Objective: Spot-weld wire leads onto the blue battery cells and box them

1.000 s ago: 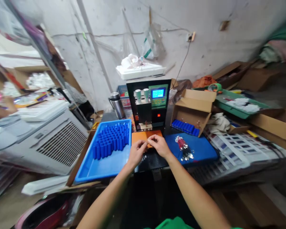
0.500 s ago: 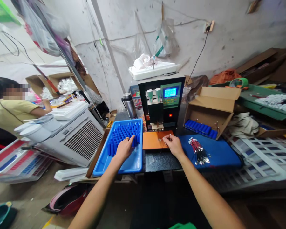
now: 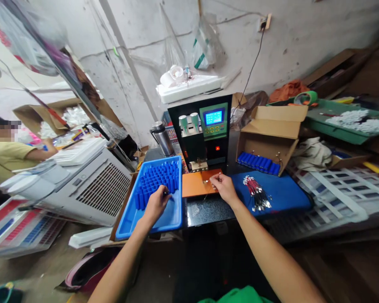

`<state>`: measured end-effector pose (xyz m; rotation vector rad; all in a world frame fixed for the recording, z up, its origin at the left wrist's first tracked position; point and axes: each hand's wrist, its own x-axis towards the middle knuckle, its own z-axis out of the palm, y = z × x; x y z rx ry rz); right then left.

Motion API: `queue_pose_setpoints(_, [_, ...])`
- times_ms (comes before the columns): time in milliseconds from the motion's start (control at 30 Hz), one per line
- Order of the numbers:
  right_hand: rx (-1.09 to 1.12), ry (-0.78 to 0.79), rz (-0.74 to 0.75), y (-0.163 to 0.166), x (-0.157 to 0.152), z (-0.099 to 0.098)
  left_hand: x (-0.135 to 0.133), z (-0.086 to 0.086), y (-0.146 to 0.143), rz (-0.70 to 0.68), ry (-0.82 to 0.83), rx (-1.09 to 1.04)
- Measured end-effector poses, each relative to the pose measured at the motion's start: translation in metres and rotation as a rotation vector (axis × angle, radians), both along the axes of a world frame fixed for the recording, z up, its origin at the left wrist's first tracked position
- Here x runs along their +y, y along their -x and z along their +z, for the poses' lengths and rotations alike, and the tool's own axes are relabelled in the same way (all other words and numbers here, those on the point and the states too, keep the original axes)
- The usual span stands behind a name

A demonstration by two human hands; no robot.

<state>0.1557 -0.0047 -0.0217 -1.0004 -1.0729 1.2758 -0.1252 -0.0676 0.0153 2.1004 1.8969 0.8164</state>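
My left hand (image 3: 156, 203) reaches into a blue tray (image 3: 151, 219) of several upright blue cylinders (image 3: 156, 179); its fingers are curled around one at the near edge of the group. My right hand (image 3: 222, 188) rests at the edge of an orange pad (image 3: 194, 189) in front of a black machine (image 3: 205, 132) with a lit blue screen. Its fingers pinch a thin wire piece. A bundle of red and black wires with metal tabs (image 3: 255, 194) lies on a blue mat (image 3: 281, 195) just right of that hand.
An open cardboard box (image 3: 271, 134) holds a row of blue cylinders (image 3: 258, 163). A steel flask (image 3: 159, 139) stands left of the machine. An air cooler (image 3: 91, 189) sits at the left. Another person in a yellow shirt (image 3: 6, 155) works at far left. White plastic grids (image 3: 334, 189) lie at right.
My left hand left the orange pad, moved into the blue tray and closed on a cylinder. My right hand stayed at the pad with the wire piece. The camera swung about.
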Motion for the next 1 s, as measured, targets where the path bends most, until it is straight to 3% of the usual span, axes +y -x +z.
queue_pose_setpoints(100, [0.032,0.004,-0.016,0.001,0.003,0.000,0.007,0.016,-0.020,0.072,-0.121,-0.197])
queue_pose_setpoints(200, [0.037,-0.003,-0.031,0.001,0.005,0.003,0.024,0.026,-0.054,0.005,-0.122,-0.398])
queue_pose_setpoints(300, [0.033,0.002,-0.043,0.000,0.006,0.004,0.045,0.021,-0.088,-0.117,-0.050,-0.472])
queue_pose_setpoints(400, [0.032,-0.001,-0.051,0.001,0.007,0.004,0.064,0.008,-0.109,-0.147,-0.013,-0.447])
queue_pose_setpoints(600, [0.018,-0.027,-0.059,0.003,0.011,0.000,0.081,-0.005,-0.121,-0.176,0.089,-0.537])
queue_pose_setpoints(1000, [0.038,-0.028,-0.082,0.003,0.018,0.003,0.072,-0.015,-0.131,-0.225,0.053,-0.692])
